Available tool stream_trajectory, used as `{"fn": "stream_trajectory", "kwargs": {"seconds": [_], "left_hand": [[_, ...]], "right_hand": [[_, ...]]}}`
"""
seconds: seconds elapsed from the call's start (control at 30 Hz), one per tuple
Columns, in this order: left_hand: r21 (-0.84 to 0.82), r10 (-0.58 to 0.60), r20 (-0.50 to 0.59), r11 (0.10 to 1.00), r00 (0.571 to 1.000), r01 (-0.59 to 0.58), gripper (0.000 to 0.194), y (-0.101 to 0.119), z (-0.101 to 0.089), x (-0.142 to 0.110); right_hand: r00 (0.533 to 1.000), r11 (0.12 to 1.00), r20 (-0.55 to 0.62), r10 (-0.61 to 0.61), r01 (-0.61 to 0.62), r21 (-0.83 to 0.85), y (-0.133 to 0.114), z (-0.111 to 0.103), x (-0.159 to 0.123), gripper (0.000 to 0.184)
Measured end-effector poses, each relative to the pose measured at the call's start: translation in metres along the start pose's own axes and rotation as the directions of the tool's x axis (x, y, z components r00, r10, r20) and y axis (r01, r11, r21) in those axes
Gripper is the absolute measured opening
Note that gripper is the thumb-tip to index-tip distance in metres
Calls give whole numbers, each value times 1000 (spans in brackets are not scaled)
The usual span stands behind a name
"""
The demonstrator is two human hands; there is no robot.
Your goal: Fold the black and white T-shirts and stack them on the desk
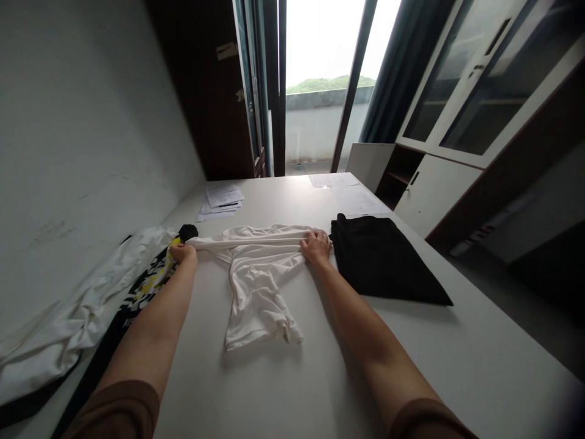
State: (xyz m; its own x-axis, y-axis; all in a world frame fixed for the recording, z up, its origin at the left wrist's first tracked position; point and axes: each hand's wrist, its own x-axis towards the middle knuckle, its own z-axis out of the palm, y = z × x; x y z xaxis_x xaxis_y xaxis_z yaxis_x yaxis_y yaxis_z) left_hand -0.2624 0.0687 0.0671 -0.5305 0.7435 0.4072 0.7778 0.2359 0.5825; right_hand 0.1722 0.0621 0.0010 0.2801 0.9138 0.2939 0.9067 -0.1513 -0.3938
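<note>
A white T-shirt (260, 286), creased, lies spread on the white table (256, 396) in front of me. One strip of its cloth runs nearly straight from hand to hand along the far side. My left hand (183, 251) is closed on the strip's left end, beside a black garment with a yellow and white pattern (148, 280). At the right end my right hand (317, 245) grips the shirt from above with bent fingers. The shirt's loose lower part hangs toward me in folds. A folded black cloth (384, 259) lies just right of my right hand.
More white clothing (91, 305) is heaped along the wall at left. Papers with a dark pen (222, 204) lie at the table's far left, and flat sheets (351, 194) at its far right. White cabinets (443, 189) stand beyond the right edge.
</note>
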Motion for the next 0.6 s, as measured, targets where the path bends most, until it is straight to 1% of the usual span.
{"fn": "stream_trajectory", "kwargs": {"seconds": [0.07,0.1,0.13,0.2,0.23,0.27,0.3,0.33,0.37,0.4,0.43,0.47,0.5,0.53,0.6], "left_hand": [[7,-41,-15,999,999,41,35,0,7,-4],[7,-39,-22,999,999,40,35,1,11,-8],[3,-13,-22,1000,1000,13,35,4,16,-14],[-16,86,9,996,996,-86,34,13,26,-32],[-35,171,55,985,984,-170,30,19,30,-44],[-66,278,120,960,953,-272,24,25,34,-57],[-108,395,194,918,898,-380,19,31,35,-72],[-156,508,266,862,819,-483,16,37,36,-88],[-205,606,327,795,725,-571,16,41,34,-104],[-248,680,373,729,631,-638,17,45,31,-119],[-280,728,407,674,552,-683,18,49,26,-133],[-306,759,432,632,488,-712,18,51,20,-145],[-329,779,450,600,438,-729,18,54,14,-155],[-353,793,461,576,398,-737,18,56,9,-163],[-398,815,468,541,343,-741,19,60,0,-173]], "right_hand": [[996,997,36,-80,80,-9,0,3,1,36],[992,993,49,-116,116,-11,0,4,1,36],[988,989,59,-145,146,-12,-1,6,0,36],[979,981,67,-192,193,-7,-4,7,-1,36],[974,976,65,-216,216,0,-6,7,-3,36],[968,970,61,-243,243,11,-9,7,-4,35],[959,961,59,-276,275,25,-12,5,-6,34],[948,949,61,-313,311,43,-15,4,-8,33],[933,935,67,-354,350,65,-18,2,-11,31],[916,918,78,-394,387,89,-22,1,-13,30],[898,901,94,-429,418,113,-25,0,-15,28],[882,887,114,-457,442,133,-28,-1,-18,27],[871,877,130,-475,456,148,-30,-2,-20,26],[865,874,143,-482,461,157,-33,-2,-21,25],[864,875,159,-478,453,169,-36,0,-24,25]]}}
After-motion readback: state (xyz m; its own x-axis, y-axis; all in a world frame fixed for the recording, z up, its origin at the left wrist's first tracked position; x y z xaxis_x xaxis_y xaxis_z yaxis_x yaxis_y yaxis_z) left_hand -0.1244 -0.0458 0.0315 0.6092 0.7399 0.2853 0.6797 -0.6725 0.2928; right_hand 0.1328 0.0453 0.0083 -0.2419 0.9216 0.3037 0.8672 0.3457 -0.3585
